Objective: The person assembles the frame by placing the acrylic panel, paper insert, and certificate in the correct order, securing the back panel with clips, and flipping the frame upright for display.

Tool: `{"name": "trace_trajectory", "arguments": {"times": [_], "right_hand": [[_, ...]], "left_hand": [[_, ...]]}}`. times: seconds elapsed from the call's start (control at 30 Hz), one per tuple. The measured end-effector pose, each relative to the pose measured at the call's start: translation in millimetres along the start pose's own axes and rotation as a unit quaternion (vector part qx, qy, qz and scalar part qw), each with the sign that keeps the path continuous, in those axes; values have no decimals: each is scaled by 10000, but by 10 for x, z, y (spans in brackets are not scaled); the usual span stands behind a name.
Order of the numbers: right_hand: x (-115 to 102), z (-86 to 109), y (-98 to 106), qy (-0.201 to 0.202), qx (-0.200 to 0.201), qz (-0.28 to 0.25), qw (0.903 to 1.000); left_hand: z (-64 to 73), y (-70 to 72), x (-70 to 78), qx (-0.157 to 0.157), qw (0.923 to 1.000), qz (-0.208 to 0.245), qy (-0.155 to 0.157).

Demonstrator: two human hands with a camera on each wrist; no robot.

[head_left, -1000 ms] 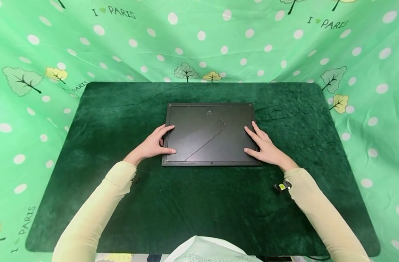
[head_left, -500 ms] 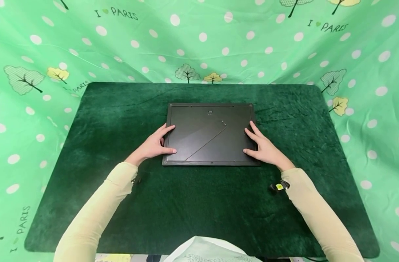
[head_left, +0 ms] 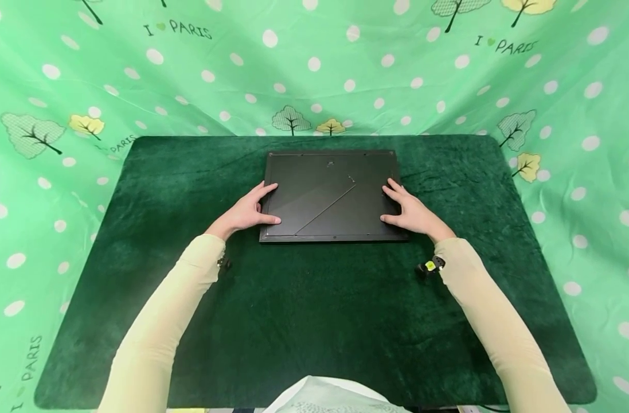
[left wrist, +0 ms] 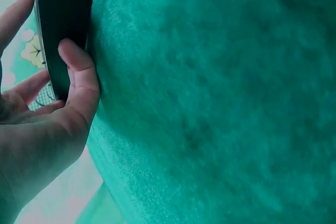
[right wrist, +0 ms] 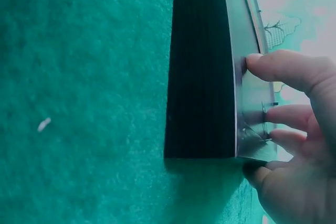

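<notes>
A black picture frame [head_left: 340,201] lies back side up near the middle of the dark green cloth; a diagonal seam and a small metal fitting mark its backing. At its left end my left hand [head_left: 247,209] grips the edge, thumb and a finger over the border. The left wrist view shows the frame's dark side [left wrist: 65,11] between the fingers of that hand [left wrist: 58,114]. My right hand [head_left: 409,209] holds the opposite end. In the right wrist view its thumb [right wrist: 278,68] and two fingers lie on the backing, with other fingers bent at the frame's end [right wrist: 205,77].
The dark green cloth [head_left: 319,321] covers the table. Behind it and at both sides hangs a light green curtain [head_left: 314,63] with white dots and printed trees. A small pale speck [right wrist: 44,124] lies on the cloth in the right wrist view.
Both hands have moved the picture frame a little away from the body, toward the back edge of the cloth. The grip looks the same; the head view has tilted slightly.
</notes>
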State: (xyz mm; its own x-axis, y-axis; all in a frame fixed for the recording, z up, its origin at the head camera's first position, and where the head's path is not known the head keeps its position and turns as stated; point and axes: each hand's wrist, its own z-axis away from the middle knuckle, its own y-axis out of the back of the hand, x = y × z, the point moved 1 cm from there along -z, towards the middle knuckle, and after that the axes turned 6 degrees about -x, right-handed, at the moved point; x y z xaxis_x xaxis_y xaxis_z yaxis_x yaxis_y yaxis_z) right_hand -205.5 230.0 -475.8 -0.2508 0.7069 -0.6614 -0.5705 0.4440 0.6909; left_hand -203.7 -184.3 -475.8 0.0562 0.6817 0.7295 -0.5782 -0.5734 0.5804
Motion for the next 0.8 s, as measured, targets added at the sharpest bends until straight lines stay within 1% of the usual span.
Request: {"name": "trace_trajectory", "arguments": {"times": [0.07, 0.2, 0.27, 0.33, 0.43, 0.57, 0.7, 0.8], "right_hand": [[12, -1, 7, -12, -21, -36, 10000], [78, 25, 21, 84, 38, -179, 9998], [126, 43, 27, 125, 28, -352, 9993], [172, 66, 39, 175, -19, -702, 9974], [240, 89, 69, 237, -105, -1354, 9904], [322, 85, 112, 391, -194, -2055, 9777], [383, 72, 122, 478, -206, -2520, 9663], [404, 77, 99, 473, -197, -2645, 9630]], "left_hand": [[2, 18, 13, -67, 10000, 38, 41], [3, 38, 54, -101, 9999, 127, 15], [-1, 36, 59, -113, 9998, 139, 3], [1, 31, 60, -132, 9998, 170, -2], [6, 19, 46, -169, 9997, 194, -7], [19, 13, 9, -143, 9997, 188, 26], [36, 14, -16, -111, 9997, 205, 27], [50, 3, -16, -151, 9996, 238, 15]]}}
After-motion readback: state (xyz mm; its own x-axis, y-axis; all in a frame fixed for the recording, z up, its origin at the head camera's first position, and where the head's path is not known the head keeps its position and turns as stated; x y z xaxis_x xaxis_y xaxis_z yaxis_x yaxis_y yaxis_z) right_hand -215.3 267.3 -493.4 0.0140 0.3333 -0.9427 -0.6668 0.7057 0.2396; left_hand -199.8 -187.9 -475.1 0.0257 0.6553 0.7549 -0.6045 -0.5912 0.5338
